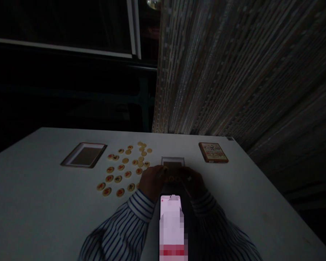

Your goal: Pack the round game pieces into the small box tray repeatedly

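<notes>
The scene is very dim. My left hand (152,180) and my right hand (193,182) meet over the near middle of a white table (38,203), fingers curled around a few round tan game pieces (173,178). Just beyond the hands lies a small open box tray (173,161). Several more round tan pieces (125,166), marked in red or dark, are scattered to the left of my left hand. Both sleeves are striped.
A shallow box half (84,154) lies at the left of the table. A printed box lid (213,152) sits at the right. A lit phone (171,228) stands in front of my chest. A striped curtain (233,72) hangs behind the table.
</notes>
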`<state>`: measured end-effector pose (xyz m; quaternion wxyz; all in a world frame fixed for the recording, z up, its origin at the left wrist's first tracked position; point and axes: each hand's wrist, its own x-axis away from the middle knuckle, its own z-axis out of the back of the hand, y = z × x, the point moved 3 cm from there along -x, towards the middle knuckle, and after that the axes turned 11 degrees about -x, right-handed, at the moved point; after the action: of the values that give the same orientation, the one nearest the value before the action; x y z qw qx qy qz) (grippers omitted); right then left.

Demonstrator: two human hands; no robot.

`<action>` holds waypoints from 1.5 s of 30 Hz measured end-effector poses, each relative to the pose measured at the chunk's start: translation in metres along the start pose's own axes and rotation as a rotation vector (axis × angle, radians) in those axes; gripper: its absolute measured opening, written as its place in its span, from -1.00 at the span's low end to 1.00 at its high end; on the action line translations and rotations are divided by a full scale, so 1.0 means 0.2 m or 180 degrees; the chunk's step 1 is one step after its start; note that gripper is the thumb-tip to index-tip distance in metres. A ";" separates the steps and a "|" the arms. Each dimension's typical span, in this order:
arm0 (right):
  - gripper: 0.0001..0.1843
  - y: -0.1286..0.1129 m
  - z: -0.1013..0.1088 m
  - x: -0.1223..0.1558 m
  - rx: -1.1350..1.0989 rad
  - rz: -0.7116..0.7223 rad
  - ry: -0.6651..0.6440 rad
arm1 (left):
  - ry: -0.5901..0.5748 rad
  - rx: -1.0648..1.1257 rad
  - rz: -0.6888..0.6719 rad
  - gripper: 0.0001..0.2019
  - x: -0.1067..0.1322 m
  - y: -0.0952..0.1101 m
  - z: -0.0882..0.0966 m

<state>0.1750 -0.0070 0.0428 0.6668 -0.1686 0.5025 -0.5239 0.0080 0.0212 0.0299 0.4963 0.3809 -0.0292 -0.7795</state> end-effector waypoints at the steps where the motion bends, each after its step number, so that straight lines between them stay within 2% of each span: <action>1: -0.81 0.00 -0.01 -0.02 -0.0187 -0.0160 -0.0133 | -0.0112 -0.0052 0.0001 -0.80 0.00 0.00 0.00; 3: -0.80 -0.02 -0.02 -0.05 -0.0463 -0.0310 -0.0444 | -0.0346 -0.0144 0.0007 -0.81 -0.01 0.01 -0.01; 7: -0.79 -0.07 -0.07 -0.14 -0.0588 -0.0265 -0.1177 | -0.0679 -0.0214 -0.0029 -0.82 -0.03 0.02 -0.03; 12: -0.78 -0.09 -0.08 -0.22 -0.0332 -0.0028 -0.1563 | -0.0343 -0.0007 0.0253 -0.79 -0.01 -0.02 -0.03; 17: -0.79 -0.05 -0.08 -0.26 -0.0728 -0.0061 -0.1579 | -0.0314 0.0839 0.0660 -0.75 0.01 -0.05 -0.04; 21: -0.78 -0.03 -0.08 -0.26 -0.0841 -0.0088 -0.1577 | -0.0491 0.1545 0.1191 -0.76 0.00 -0.03 -0.03; 24: -0.79 -0.03 -0.09 -0.25 -0.0811 -0.0010 -0.1538 | -0.0449 0.1852 0.1434 -0.80 -0.01 -0.02 -0.02; 28: -0.81 -0.05 -0.09 -0.24 -0.0508 0.0178 -0.1535 | -0.0257 0.1921 0.1548 -0.84 -0.01 -0.03 -0.02; 34: -0.81 -0.13 -0.10 -0.25 0.0116 0.0443 -0.1532 | -0.0211 0.2137 0.1766 -0.84 -0.02 -0.05 -0.02; 40: -0.75 -0.14 -0.14 -0.25 0.0738 0.0861 -0.1683 | -0.0233 0.2190 0.1705 -0.79 -0.02 -0.04 -0.03; 45: -0.75 -0.16 -0.15 -0.24 0.0933 0.1108 -0.1803 | -0.0167 0.2182 0.1752 -0.81 -0.02 -0.05 -0.04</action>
<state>0.1366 0.0311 0.0771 0.8758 -0.1216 0.2386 -0.4015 0.0055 0.0315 0.0222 0.5294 0.4817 -0.3992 -0.5730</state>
